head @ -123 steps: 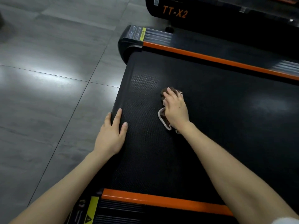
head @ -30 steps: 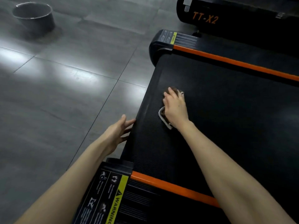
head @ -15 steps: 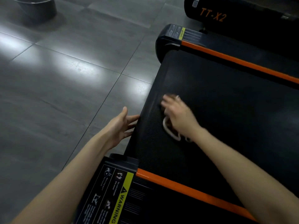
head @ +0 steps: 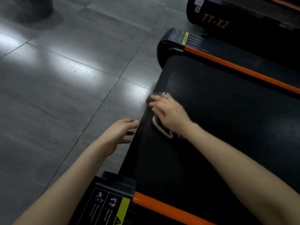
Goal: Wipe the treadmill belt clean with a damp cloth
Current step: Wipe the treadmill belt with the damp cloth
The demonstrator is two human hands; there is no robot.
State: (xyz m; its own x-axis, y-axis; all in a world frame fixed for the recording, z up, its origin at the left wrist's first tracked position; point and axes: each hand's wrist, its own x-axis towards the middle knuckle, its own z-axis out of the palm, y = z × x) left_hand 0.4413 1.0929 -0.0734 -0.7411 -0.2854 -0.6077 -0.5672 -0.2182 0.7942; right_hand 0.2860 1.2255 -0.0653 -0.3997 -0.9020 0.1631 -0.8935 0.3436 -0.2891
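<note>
Brown cloth (head: 160,130) now nearer belt (head: 214,130) edge

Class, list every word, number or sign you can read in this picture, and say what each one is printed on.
"TT-X2": orange letters on the black housing of the neighbouring machine.
Near corner sticker: pictograms and a yellow strip with a warning triangle; its small print is too blurred to read.
Far corner sticker: pictograms and a yellow strip, too small to read.
Nothing else is legible.
</note>
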